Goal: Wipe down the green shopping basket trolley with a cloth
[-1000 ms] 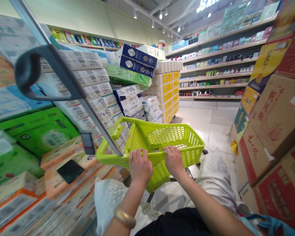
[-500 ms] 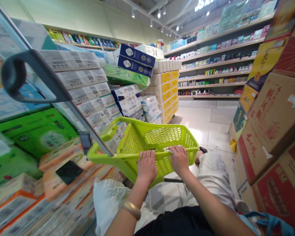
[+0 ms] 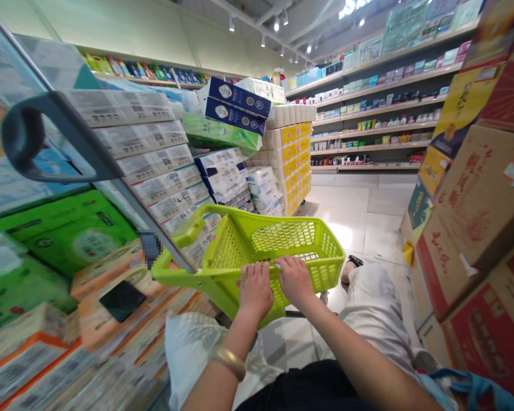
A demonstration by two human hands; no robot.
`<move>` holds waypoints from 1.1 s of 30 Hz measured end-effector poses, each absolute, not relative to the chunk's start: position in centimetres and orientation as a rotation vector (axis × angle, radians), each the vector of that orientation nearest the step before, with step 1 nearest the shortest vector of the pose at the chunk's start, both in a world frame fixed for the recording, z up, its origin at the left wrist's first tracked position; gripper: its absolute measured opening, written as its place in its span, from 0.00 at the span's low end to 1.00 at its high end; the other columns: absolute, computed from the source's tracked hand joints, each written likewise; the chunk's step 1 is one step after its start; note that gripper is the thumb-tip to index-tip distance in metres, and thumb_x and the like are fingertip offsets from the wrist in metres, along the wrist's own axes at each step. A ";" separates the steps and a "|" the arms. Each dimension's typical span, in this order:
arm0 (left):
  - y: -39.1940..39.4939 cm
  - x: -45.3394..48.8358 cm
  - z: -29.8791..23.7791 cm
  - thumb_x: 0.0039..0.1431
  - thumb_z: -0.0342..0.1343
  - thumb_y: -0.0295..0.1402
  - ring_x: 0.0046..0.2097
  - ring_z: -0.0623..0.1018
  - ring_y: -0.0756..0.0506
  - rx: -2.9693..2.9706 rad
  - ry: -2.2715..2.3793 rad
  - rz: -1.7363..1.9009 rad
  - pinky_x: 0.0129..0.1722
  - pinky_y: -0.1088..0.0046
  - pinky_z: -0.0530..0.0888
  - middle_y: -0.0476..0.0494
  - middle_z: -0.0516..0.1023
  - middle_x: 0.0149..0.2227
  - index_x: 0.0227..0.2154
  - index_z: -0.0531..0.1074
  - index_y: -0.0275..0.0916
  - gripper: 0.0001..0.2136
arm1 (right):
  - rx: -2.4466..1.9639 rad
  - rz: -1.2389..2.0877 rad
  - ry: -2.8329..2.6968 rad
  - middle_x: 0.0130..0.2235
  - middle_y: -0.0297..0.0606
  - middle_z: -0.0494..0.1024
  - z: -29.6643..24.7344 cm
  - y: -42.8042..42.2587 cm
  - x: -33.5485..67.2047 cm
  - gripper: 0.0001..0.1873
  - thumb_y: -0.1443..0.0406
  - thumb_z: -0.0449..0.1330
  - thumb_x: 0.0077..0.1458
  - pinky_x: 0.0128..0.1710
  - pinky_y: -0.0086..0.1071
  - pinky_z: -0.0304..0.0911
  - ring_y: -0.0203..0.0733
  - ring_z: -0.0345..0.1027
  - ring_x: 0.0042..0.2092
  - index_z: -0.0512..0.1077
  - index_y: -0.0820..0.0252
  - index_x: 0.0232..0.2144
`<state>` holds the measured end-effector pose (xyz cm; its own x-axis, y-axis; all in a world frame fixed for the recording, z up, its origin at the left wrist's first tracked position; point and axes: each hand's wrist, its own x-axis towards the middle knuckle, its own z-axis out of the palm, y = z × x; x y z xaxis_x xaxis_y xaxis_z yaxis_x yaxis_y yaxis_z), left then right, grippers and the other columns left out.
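container: one lime-green basket (image 3: pixel 325 277), standing between the stacked goods on either side. its pierced walls and slotted bottom are exposed to view. the left hand (image 3: pixel 256 290) has its fingers hooked over the basket's near rim (image 3: pixel 325 262), gripping it. the right hand (image 3: pixel 297 281) grips the same rim, just right of the left hand, fingers bent over the edge. left of the basket, orange-and-cream cartons (image 3: pixel 96 328) bear a flat, glossy black slab (image 3: pixel 122 300); its type cannot be confirmed. right of the basket, closed brown cardboard boxes (image 3: pixel 475 200) are stacked, contents hidden. beyond the basket, shelves (image 3: pixel 368 168) hold rows of small goods.

change: compared with half a second ago, the right hand sits further left along the basket's rim, nearer the left hand; the left hand and basket hold almost the same position.

materials: a smooth metal pole (image 3: pixel 141 202) with a dark grey loop handle (image 3: pixel 19 137) slants down to the basket's left end. beyond it to the left, white packs (image 3: pixel 154 134) are wrapped in crinkled plastic.
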<state>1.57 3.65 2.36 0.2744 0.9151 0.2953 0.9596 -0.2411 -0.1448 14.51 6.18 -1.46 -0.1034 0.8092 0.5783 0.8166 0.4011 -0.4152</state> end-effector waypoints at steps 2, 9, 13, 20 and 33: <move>3.6 1.4 2.4 0.50 0.53 0.28 0.50 0.66 0.38 -2.252 -1.703 -0.221 0.58 0.56 0.56 0.37 0.70 0.44 0.51 0.64 0.35 0.22 | -1.413 -0.042 -1.868 0.42 0.37 0.76 -2.0 6.2 16.0 0.19 0.75 0.53 0.51 0.50 0.34 0.52 0.43 0.64 0.45 0.72 0.55 0.42; 3.7 2.2 2.2 0.50 0.54 0.30 0.50 0.66 0.37 -2.223 -1.728 -0.220 0.59 0.55 0.55 0.36 0.69 0.44 0.52 0.64 0.34 0.24 | -1.542 -0.066 -1.692 0.39 0.38 0.76 -2.2 6.2 16.8 0.17 0.76 0.53 0.50 0.53 0.38 0.48 0.45 0.63 0.45 0.73 0.56 0.38; 3.8 2.3 1.9 0.54 0.52 0.30 0.49 0.66 0.38 -2.219 -1.724 -0.240 0.58 0.54 0.55 0.36 0.69 0.44 0.51 0.64 0.34 0.20 | -1.463 0.010 -1.788 0.39 0.38 0.76 -1.1 6.1 13.5 0.16 0.76 0.52 0.52 0.48 0.35 0.52 0.43 0.63 0.43 0.74 0.56 0.39; 3.8 1.7 2.0 0.52 0.53 0.28 0.49 0.66 0.38 -2.215 -1.699 -0.251 0.58 0.56 0.56 0.37 0.70 0.43 0.50 0.65 0.35 0.20 | -1.393 -0.065 -1.840 0.43 0.36 0.76 -2.1 6.2 15.2 0.20 0.76 0.53 0.51 0.56 0.36 0.47 0.42 0.64 0.47 0.73 0.54 0.43; 3.9 2.4 1.7 0.53 0.51 0.29 0.50 0.66 0.37 -2.187 -1.746 -0.264 0.59 0.54 0.55 0.36 0.70 0.44 0.50 0.65 0.35 0.20 | -1.479 0.019 -1.735 0.38 0.38 0.76 -1.5 6.4 14.4 0.18 0.76 0.53 0.50 0.50 0.35 0.52 0.43 0.64 0.44 0.74 0.56 0.39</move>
<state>2.39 3.86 1.74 0.2319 0.9100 0.3436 0.9709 -0.1952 -0.1385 14.35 6.39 -1.49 0.0434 0.8217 0.5683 0.8088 0.3050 -0.5028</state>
